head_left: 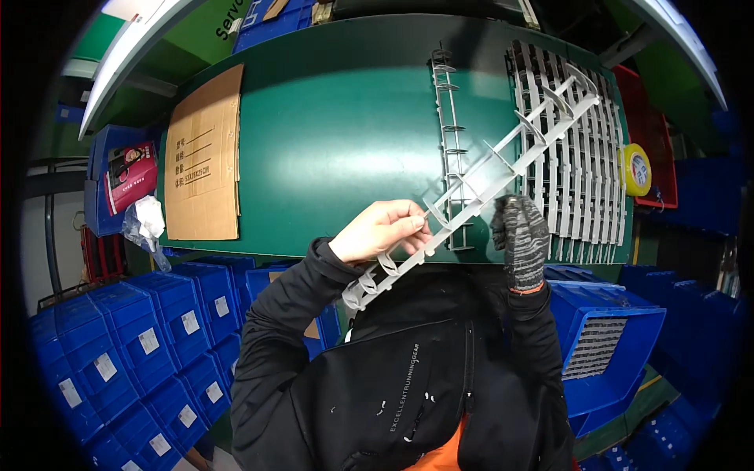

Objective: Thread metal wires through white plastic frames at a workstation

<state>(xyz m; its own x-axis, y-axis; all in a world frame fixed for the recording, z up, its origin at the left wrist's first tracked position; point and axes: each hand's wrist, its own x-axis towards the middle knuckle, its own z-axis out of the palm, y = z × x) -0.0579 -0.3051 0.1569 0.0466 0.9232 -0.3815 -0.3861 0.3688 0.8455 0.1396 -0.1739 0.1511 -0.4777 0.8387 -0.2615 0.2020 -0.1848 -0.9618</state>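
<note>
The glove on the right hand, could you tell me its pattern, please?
Speckled black-and-grey knit glove with an orange cuff, in the head view.

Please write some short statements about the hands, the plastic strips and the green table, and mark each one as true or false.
1. The bare left hand grips a long light-grey plastic strip with curved hooks. True.
2. The right hand is bare. False: it wears a speckled grey knitted glove.
3. A second grey hooked strip lies on the dark green table. True.
4. The flat brown cardboard sheet lies at the table's right end. False: it lies at the left end.
5. The yellow tape roll sits beside the cardboard. False: it is at the right, near the red bin.
</note>
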